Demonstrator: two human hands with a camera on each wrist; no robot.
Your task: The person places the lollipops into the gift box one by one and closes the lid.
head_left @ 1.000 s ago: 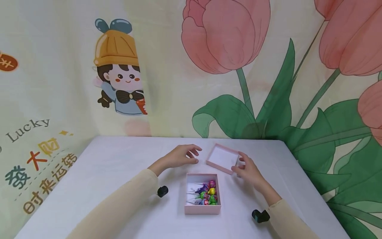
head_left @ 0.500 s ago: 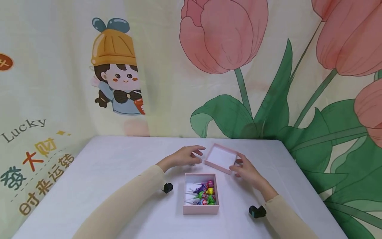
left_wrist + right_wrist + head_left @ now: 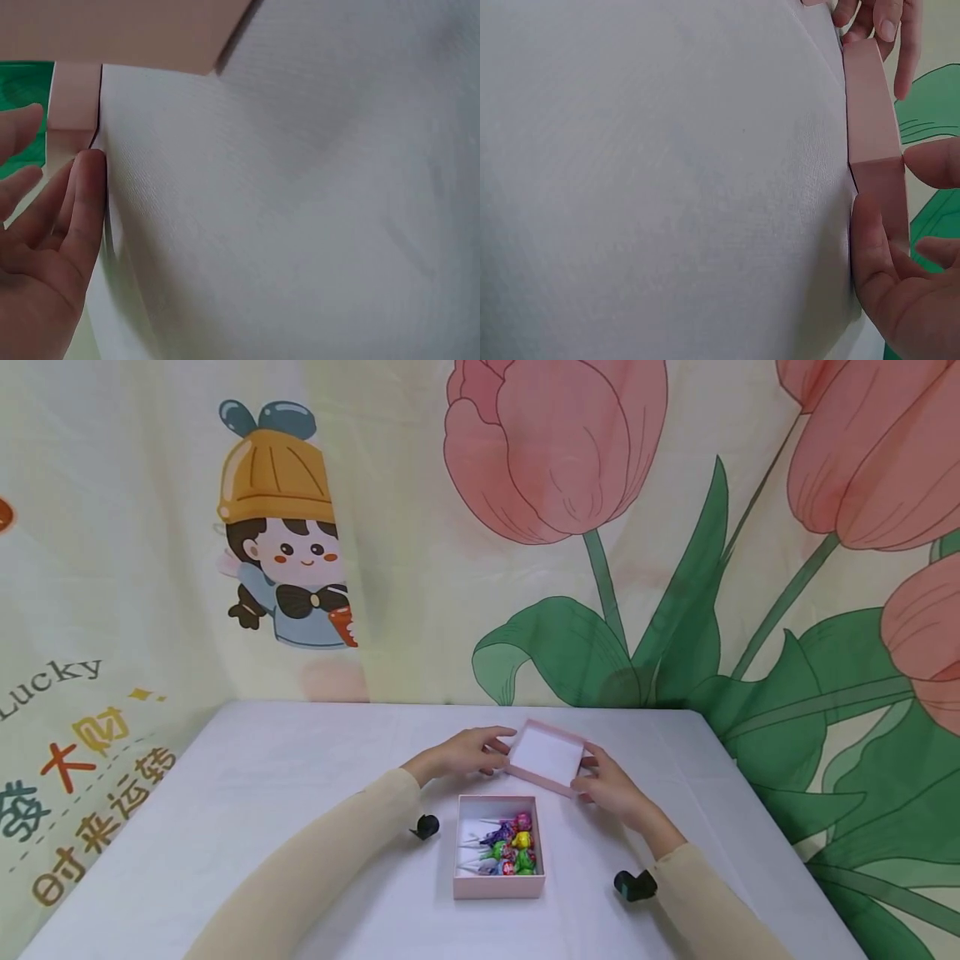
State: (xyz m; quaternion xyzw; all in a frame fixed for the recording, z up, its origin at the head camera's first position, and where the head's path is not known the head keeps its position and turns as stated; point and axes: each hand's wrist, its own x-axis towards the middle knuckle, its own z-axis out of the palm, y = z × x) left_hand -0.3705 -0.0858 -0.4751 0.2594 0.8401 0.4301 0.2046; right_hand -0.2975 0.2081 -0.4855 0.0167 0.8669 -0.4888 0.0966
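In the head view, a square pink box lid (image 3: 547,757) lies with its white inside up behind an open pink box (image 3: 498,887). Several lollipops (image 3: 510,847) in bright wrappers lie in the box, sticks pointing left. My right hand (image 3: 617,791) grips the lid's right side; in the right wrist view its fingers and thumb (image 3: 871,244) are at the pink wall. At the lid's left corner is my left hand (image 3: 465,752), its fingers loosely bent and touching or almost touching the edge. The left wrist view shows its fingertips (image 3: 91,161) beside the lid's corner (image 3: 73,105).
A white cloth covers the table (image 3: 315,743). Behind it hangs a printed backdrop (image 3: 405,568) with tulips and a cartoon figure. Black wrist cameras (image 3: 635,886) sit under both forearms.
My left hand has moved right, up to the lid's left corner. The right hand stays at the lid's right side. The head view has turned slightly, so everything appears shifted left.
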